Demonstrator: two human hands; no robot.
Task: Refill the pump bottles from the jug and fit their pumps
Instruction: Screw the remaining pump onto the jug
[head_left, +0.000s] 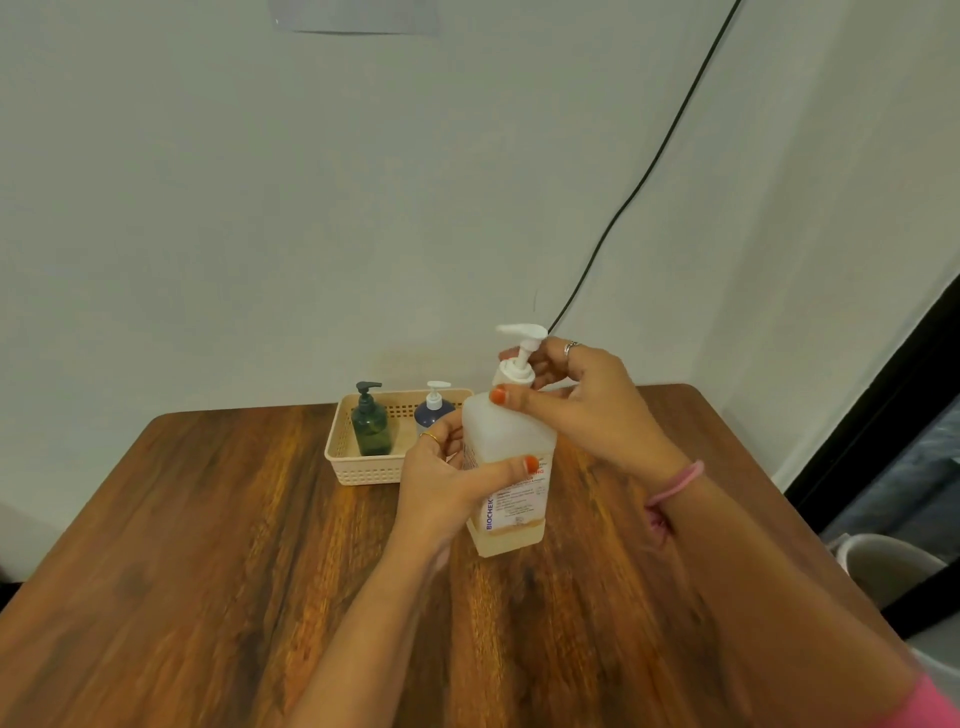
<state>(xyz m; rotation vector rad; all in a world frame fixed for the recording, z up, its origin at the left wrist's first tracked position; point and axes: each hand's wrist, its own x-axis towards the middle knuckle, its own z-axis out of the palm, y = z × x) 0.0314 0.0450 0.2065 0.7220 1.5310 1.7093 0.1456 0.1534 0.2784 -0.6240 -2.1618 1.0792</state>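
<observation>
The person is holding a pale, squarish bottle (506, 467) just above the middle of the wooden table (208, 545), or resting it there; the base is too close to the wood to tell which. The left hand (447, 483) is wrapping around the bottle's labelled body from the nine o'clock side, thumb across the front, apparently bracing it so it is not spinning. The right hand (576, 395) is coming in from three o'clock and pinching the collar of the white pump (519, 353) at the neck, a grip that suits twisting the pump, though whether on or off cannot be told. Only a shallow band of yellowish liquid is showing near the bottom, so this bottle probably needs filling. At eleven o'clock from the bottle, near the table's far edge, a cream basket (363, 470) is keeping two more bottles upright and together: a dark green bottle (371, 428) on its left and a blue bottle (434, 413) at its right, partly hidden behind the left hand, both wearing pumps. No jug is appearing anywhere in view.
</observation>
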